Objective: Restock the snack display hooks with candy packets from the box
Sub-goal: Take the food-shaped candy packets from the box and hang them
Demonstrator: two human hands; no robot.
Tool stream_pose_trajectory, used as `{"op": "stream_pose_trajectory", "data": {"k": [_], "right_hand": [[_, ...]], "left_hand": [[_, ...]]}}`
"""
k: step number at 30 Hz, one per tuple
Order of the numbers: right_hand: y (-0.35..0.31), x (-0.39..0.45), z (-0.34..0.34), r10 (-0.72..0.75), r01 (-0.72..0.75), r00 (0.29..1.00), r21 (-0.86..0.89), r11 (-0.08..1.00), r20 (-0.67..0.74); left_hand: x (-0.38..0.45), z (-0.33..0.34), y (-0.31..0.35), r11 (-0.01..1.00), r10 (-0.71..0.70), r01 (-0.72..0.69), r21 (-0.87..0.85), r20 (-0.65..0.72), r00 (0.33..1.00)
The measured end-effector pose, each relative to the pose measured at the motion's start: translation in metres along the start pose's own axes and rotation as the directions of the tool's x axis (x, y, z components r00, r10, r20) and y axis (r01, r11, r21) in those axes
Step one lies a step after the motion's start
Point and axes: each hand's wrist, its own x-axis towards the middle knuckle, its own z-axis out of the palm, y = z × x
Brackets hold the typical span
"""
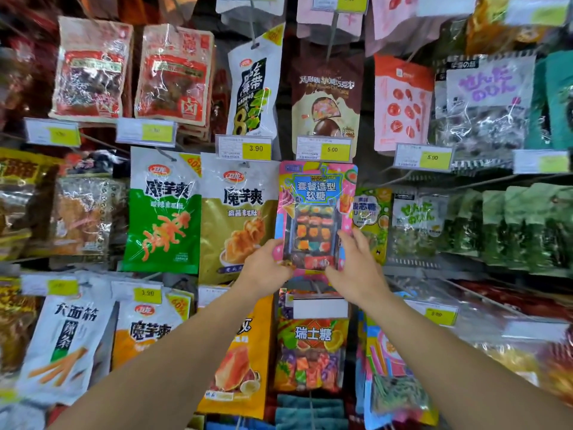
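**Both hands on a candy packet at the hooks**

At far left of the middle row hang blurred orange and brown bags. Next comes a green bag (162,212), then a tan bag (237,212) just beside it, both with white tops. Above the tan bag sits a yellow price tag (256,148) reading 3.90.

The left hand (266,268) grips the lower left corner of the candy packet (316,212), its fingers curled around the edge. The packet is pink and blue with a clear window showing coloured sweets. It is upright in the centre of the display, its top just under the 5.00 tag (332,149). The right hand (356,268) lies against the packet's lower right edge with fingers nearly straight, touching rather than clasping.

Right of the packet hang a lime bag (373,212), a clear bag, then rows of green packs (527,225).
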Motion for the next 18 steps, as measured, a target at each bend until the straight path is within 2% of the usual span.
{"op": "stream_pose_trajectory", "data": {"k": [7,11,14,18], "right_hand": [[-0.028,-0.035,-0.005,-0.006,0.009,0.999,-0.078,0.997,0.04],[-0.054,-0.075,0.003,-0.038,0.043,0.998,-0.109,0.993,0.055],[-0.072,-0.116,0.017,-0.03,0.04,0.996,-0.112,0.993,0.088],[-0.091,-0.182,0.05,0.046,-0.016,0.984,-0.171,0.985,0.171]], "left_hand": [[-0.037,-0.023,-0.008,0.998,0.058,-0.059,0.019,0.027,0.998],[-0.075,-0.039,-0.023,0.994,0.072,-0.069,-0.087,0.035,0.997],[-0.107,-0.044,-0.049,0.997,0.08,-0.08,-0.006,0.058,0.995],[-0.16,-0.046,-0.107,0.986,0.06,-0.087,0.144,0.183,0.981]]}}
